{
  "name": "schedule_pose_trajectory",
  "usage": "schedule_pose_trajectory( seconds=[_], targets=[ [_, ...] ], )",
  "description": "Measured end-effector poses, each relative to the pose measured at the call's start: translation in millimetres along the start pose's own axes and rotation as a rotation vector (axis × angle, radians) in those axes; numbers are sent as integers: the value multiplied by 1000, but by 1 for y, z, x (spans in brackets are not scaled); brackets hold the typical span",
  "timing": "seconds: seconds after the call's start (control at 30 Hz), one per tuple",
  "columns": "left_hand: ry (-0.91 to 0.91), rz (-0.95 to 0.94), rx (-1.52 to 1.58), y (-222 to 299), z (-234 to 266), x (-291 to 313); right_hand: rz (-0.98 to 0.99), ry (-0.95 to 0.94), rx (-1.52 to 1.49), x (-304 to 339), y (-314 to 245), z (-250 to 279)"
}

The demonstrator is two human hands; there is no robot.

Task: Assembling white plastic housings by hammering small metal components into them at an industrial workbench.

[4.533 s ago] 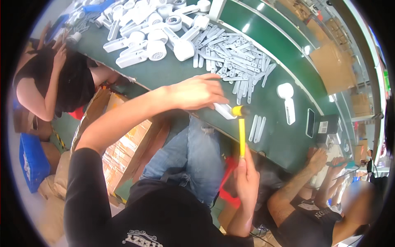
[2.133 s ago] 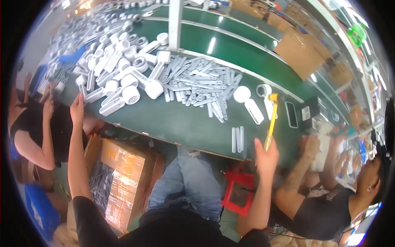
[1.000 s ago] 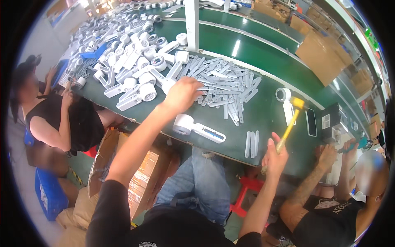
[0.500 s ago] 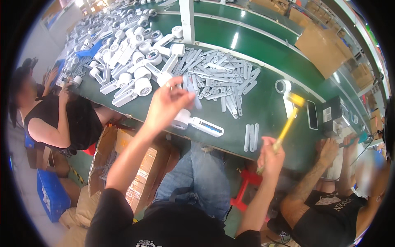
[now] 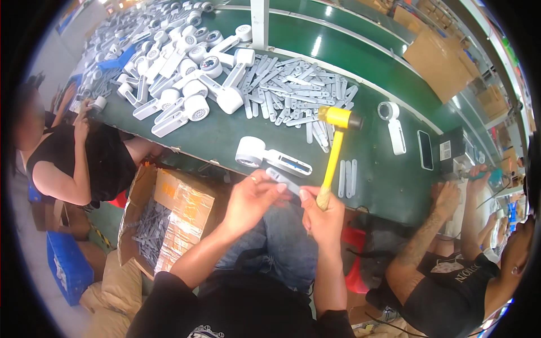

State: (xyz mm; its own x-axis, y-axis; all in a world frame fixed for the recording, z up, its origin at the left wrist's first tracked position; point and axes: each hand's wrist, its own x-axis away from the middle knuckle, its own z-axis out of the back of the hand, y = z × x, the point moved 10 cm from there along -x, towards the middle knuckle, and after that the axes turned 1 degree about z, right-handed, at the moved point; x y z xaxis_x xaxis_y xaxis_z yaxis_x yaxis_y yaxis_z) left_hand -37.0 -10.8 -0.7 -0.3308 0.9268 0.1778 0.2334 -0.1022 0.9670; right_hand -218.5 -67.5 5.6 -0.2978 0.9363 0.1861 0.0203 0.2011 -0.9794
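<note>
Just off the table's front edge, my left hand (image 5: 247, 201) pinches a flat grey plastic strip (image 5: 284, 182) with a rounded end. My right hand (image 5: 326, 217) is wrapped round the handle of a yellow mallet (image 5: 334, 155), head up, and its thumb tip meets the strip's other end. Just beyond the strip, a white handheld fan (image 5: 249, 151) lies on the green table (image 5: 217, 152), a long slot showing in its handle. Three similar grey strips (image 5: 347, 179) lie side by side right of the mallet.
A pile of grey strips (image 5: 290, 96) and a heap of white fans (image 5: 186, 107) cover the table's far left. Another fan (image 5: 397, 135) and a phone (image 5: 425, 150) lie right. An open carton (image 5: 189, 197) of grey parts stands below the edge. Co-workers sit on both sides.
My left hand has come back from beside the strip pile toward me, carrying a strip. My right hand has moved left with the mallet, and both hands now meet at the strip.
</note>
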Motion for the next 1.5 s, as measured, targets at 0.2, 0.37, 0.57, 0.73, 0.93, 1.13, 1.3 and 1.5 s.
schedule_pose_trajectory(
  seconds=[0.2,0.37,0.57,0.73,0.93,1.13,1.3,1.5],
  targets=[
    [145,-898,-1037,98,16,-2,-26,54,42,-35,-2,14],
    [-88,-896,-1029,78,-3,-47,127,76,287,-65,-7,2],
    [-55,-846,-945,68,7,-50,123,76,343,-72,-2,0],
    [-92,-890,-901,70,7,-50,82,140,368,-67,-8,1],
    [-79,-864,-851,69,9,-53,-53,45,237,-68,-1,0],
    [-170,-1042,-1021,70,-4,-43,-96,11,358,-70,-13,-9],
    [-224,-1042,-1118,68,-14,-43,-169,-30,225,-68,3,-3],
    [-276,-1095,-1163,75,-24,-47,-201,-8,100,-73,22,-3]
  ],
)
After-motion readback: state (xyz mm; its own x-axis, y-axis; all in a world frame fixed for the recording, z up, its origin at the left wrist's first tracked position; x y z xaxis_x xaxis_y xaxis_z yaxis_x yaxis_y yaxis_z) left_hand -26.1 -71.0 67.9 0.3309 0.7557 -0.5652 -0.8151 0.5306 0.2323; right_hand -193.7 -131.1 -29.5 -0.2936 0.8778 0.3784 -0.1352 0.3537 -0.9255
